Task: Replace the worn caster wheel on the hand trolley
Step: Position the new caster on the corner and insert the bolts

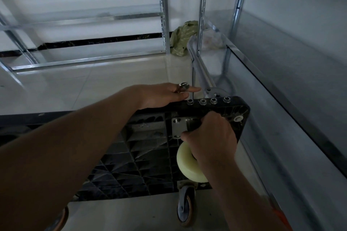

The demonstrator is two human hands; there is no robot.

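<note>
Both hands work at the far right corner of the upturned trolley deck (142, 155), a black ribbed plastic platform lying underside up on the pale tiled floor (112, 84). The right hand (212, 137) is curled around the metal bracket of the cream caster wheel (189, 165), clamped on it just where its mounting plate (178, 127) sits against the deck; the wheel hangs toward the viewer below the fingers. The left hand (163, 95) rests on the far edge of the deck with its fingers stretched out toward the corner, a small wrench (182, 87) pinned under them, its open jaw showing above the knuckles. Just beside the fingertips, four bolt ends (208, 101) stand in a row along that far edge. A grey and orange caster (185, 210) sticks out from the near edge of the deck, and another shows partly at the near left. Beyond the corner, the folded metal handle (199, 65) runs away across the floor toward a crumpled green bag (183, 37) by the steel shelving posts (164, 11).
</note>
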